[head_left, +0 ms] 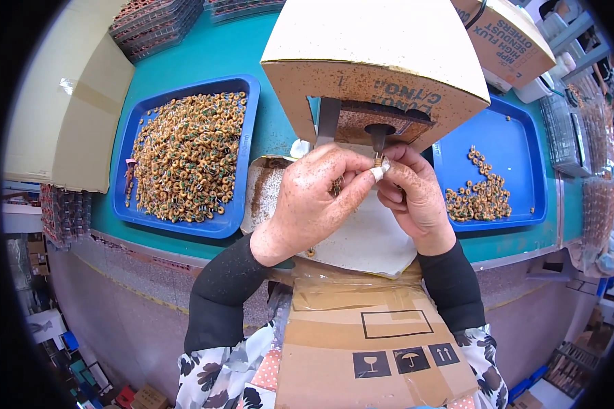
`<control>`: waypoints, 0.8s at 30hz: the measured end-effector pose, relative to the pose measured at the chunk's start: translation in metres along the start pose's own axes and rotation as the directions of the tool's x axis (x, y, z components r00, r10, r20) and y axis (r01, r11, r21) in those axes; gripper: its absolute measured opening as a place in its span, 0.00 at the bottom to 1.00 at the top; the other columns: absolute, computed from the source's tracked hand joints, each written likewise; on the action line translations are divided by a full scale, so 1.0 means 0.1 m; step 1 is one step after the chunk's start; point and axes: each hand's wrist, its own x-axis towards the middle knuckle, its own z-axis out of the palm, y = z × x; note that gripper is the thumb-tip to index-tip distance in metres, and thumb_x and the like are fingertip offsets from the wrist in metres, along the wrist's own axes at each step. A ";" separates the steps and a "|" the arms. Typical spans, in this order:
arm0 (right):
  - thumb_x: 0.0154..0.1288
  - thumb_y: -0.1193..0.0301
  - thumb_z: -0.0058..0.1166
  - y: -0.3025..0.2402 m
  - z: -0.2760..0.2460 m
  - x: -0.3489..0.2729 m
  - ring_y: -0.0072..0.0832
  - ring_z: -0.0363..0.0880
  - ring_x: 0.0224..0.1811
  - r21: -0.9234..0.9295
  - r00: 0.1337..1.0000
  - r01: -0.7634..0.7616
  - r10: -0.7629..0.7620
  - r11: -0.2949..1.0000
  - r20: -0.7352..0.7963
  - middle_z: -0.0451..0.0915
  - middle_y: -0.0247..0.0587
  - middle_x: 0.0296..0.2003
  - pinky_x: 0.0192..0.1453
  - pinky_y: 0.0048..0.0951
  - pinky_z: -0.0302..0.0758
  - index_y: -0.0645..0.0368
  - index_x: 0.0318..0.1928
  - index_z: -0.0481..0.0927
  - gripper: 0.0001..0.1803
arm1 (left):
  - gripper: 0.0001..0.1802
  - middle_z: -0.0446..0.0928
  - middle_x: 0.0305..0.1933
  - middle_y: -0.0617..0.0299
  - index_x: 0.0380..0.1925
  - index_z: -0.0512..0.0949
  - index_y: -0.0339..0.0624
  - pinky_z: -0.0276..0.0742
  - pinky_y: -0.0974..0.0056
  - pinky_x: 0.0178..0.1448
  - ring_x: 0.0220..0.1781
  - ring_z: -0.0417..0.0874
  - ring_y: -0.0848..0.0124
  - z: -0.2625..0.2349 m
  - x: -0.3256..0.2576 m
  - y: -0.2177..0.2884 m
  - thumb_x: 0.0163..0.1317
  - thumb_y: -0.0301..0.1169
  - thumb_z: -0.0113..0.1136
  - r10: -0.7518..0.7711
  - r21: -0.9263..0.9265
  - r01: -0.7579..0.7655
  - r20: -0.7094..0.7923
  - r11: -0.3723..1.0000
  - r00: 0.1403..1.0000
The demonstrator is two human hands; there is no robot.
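Both hands (361, 194) pinch small ring core (378, 162) (under tool tip (378, 140)).

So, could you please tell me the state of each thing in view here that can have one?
Left blue tray: heaped nearly full with small ring parts.
Right blue tray: mostly bare, a small cluster of rings.
Left hand: dusty, fingers pinched on a small part.
Right hand: dusty, pinching the same part under the tool tip.
Cardboard hood: dust-speckled.
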 end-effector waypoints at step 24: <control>0.64 0.74 0.54 0.05 0.02 0.04 0.11 0.57 0.19 0.030 1.000 0.000 0.000 1.000 -0.002 0.71 0.27 0.26 0.19 0.13 0.50 0.57 0.43 0.75 0.07 | 0.05 0.74 0.23 0.60 0.29 0.78 0.37 0.72 0.65 0.29 0.24 0.75 0.68 0.01 0.01 -0.02 0.54 0.25 0.64 -0.035 0.007 0.035 -0.049 0.999 0.998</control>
